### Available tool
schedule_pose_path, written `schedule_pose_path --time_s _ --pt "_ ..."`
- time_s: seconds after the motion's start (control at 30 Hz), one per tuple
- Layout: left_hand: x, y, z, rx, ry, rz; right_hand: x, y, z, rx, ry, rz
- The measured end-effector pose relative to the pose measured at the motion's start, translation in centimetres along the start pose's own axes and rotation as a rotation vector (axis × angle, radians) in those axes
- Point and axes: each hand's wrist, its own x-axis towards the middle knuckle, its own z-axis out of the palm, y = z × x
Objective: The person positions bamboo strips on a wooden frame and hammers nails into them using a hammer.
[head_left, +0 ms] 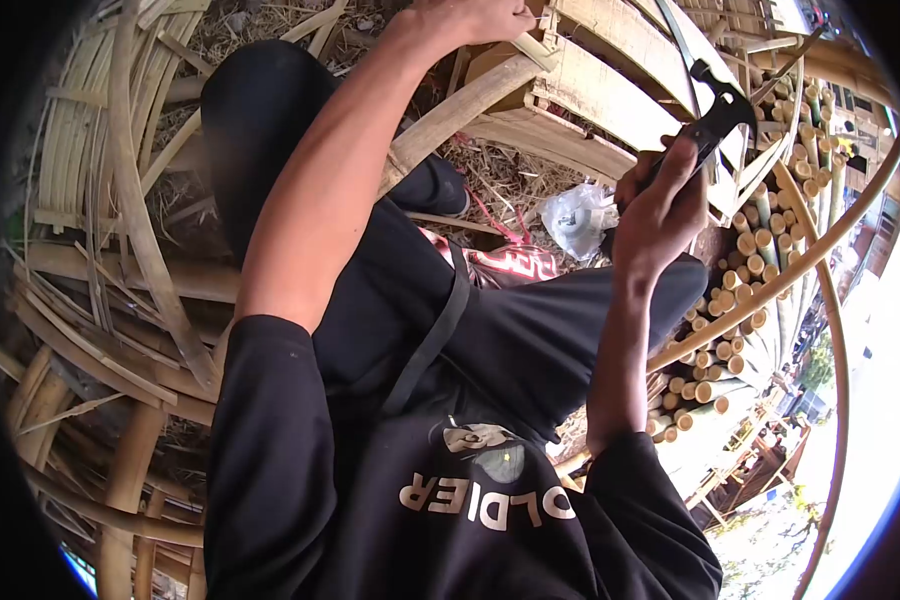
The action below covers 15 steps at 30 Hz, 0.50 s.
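My right hand (662,205) is wrapped round the handle of a black claw hammer (722,108), its head raised at the upper right. At the top edge, my left hand (480,18) has its fingers pinched together by a small thin thing, perhaps a nail, over the end of a bamboo strip (535,50). Beneath that strip end is a frame of pale bamboo slats (610,85). A longer bamboo piece (470,110) slants from the frame down under my left forearm.
Cut bamboo poles (735,290) are stacked at the right, with a long curved pole crossing before them. A clear plastic bag (575,220) lies beyond my legs. Woven bamboo pieces (80,130) stand at the left. Shavings cover the ground.
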Motion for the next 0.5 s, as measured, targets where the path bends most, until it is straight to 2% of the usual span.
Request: schedule_pose_path --time_s 0.07,0.2,0.27,0.37,0.43,0.5 --pt "-0.1 -0.3 -0.3 -0.083 0.012 -0.063 -0.5 1.8 -0.8 0.087 -0.03 0.067" --pt "0.7 0.3 0.4 0.032 -0.032 -0.164 -0.4 3.8 -1.7 0.146 0.002 0.141" --pt "0.9 0.8 0.4 0.032 -0.003 -0.149 -0.3 4.4 -1.8 0.213 0.028 0.103" --pt "1.1 1.2 0.4 0.063 -0.061 -0.141 -0.5 4.6 -2.7 0.206 -0.023 0.209" --pt "1.0 1.0 0.7 0.029 0.045 -0.122 -0.7 4.8 -3.0 0.268 -0.092 0.283" --pt "1.1 0.7 0.4 0.018 0.023 -0.14 -0.9 5.2 -2.9 0.282 -0.092 0.279"
